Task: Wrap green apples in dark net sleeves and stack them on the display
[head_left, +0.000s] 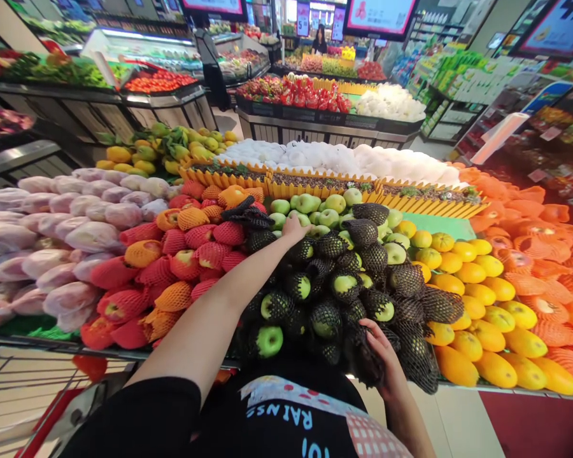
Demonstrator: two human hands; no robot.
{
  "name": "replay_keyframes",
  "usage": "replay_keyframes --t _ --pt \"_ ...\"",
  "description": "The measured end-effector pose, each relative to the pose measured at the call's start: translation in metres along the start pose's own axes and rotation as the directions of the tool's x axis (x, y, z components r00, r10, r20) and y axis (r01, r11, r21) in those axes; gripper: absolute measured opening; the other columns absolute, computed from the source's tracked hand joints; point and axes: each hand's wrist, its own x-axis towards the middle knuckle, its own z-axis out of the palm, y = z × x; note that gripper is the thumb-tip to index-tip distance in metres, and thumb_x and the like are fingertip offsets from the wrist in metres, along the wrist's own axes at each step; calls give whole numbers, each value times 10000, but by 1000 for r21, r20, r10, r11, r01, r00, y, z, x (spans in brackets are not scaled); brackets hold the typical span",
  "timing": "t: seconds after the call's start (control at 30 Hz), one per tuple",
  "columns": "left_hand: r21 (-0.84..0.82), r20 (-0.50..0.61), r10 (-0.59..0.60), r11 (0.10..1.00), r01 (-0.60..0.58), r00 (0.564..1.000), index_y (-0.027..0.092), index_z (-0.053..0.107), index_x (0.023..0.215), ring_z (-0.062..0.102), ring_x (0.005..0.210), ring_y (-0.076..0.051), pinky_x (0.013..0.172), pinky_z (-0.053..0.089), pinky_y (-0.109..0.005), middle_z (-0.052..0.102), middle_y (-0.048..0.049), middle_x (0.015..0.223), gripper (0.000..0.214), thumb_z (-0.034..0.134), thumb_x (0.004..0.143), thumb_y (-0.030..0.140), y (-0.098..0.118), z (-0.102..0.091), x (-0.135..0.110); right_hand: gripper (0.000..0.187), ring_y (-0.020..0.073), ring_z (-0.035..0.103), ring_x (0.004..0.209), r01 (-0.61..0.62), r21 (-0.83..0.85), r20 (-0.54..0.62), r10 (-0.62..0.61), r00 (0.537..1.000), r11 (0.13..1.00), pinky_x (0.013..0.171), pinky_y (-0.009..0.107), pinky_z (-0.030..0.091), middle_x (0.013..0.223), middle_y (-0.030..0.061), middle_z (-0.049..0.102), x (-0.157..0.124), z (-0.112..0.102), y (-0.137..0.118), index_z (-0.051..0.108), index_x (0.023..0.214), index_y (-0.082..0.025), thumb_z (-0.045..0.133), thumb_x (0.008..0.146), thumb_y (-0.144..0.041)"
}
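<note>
Green apples [346, 284]: piled at the middle of the bench [449, 226]; many front units sleeved in black foam net, most rear units bare.
Left hand [293, 229]: arm extended across the pile; fingers at the bare rear apples, in contact with the upper side of one. Closure around that apple cannot be determined.
Right hand [382, 353]: at the front edge of the pile; fingers curled over and gripping a black net bundle [363, 356]. Bundle contents not visible.
Loose black net [246, 213]: left of the left hand, resting on red- and orange-netted fruit [174, 242].
Yellow fruit [480, 294]: right of the apples, in rows.
Yellow fence [325, 187]: behind the apples.
Shopping cart [52, 413]: lower left, beside the bench.
</note>
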Motion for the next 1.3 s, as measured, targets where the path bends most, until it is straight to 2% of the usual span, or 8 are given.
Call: replay_keyframes --t 0.13,0.27,0.43,0.57,0.77,1.03,1.2,1.3 --pt "-26 -164 145 988 -152 976 151 406 1345 510 1313 -310 1064 400 -388 529 -201 1388 613 664 862 428 0 -28 -18 419 192 602 743 25 -402 85 10 996 915 719 310 457 773 0 664 7 -4 12 702 985 -232 746 756 -580" --pt "-117 -262 481 844 -523 836 177 448 1282 596 1163 -269 995 463 -364 597 -127 1284 646 748 756 402 -4 -60 -66 487 227 614 809 69 -656 138 29 990 752 748 343 481 846 42 701 13 2 29 709 914 -200 702 744 -655" --pt "-191 97 739 671 -716 667 205 492 1206 636 1027 -238 934 496 -343 641 -68 1174 690 823 629 391 -17 -65 -147 506 229 633 861 158 -645 159 -71 985 747 752 339 512 912 37 694 20 17 37 635 995 -224 721 727 -644" --pt "-100 334 735 650 -753 590 169 534 1220 636 1034 -278 978 480 -398 664 -91 1165 667 802 644 371 -31 -41 -179 425 218 622 837 184 -697 211 -48 976 693 752 338 499 890 35 685 25 17 29 618 1004 -216 648 819 -598" --pt "60 380 640 703 -708 668 155 566 1308 616 1085 -311 1007 468 -419 579 -139 1263 677 735 752 502 -31 -24 -178 348 228 611 865 204 -732 228 -49 972 650 829 362 471 921 25 700 18 5 15 689 995 -230 664 839 -540" --pt "-215 285 721 690 -691 632 163 592 1262 482 1266 -288 1128 351 -419 562 -141 1319 446 609 910 437 -11 -48 -206 385 186 600 803 117 -91 108 -107 988 989 746 295 480 895 -5 642 -5 21 -17 639 1099 -289 766 772 -448" --pt "-648 558 687 711 -273 465 174 650 1060 608 1005 -201 957 468 -335 683 -67 1063 344 440 997 440 -10 -50 -246 382 147 580 662 50 93 193 -67 979 994 650 259 475 791 -34 628 -9 52 -24 631 1066 -301 804 731 -368" --pt "-712 593 595 702 9 543 162 648 979 607 923 -184 883 483 -304 679 -40 969 378 535 937 520 -18 -43 -248 380 128 580 653 72 87 197 -88 976 994 650 246 473 794 -41 639 3 59 -23 630 1065 -301 809 738 -375"
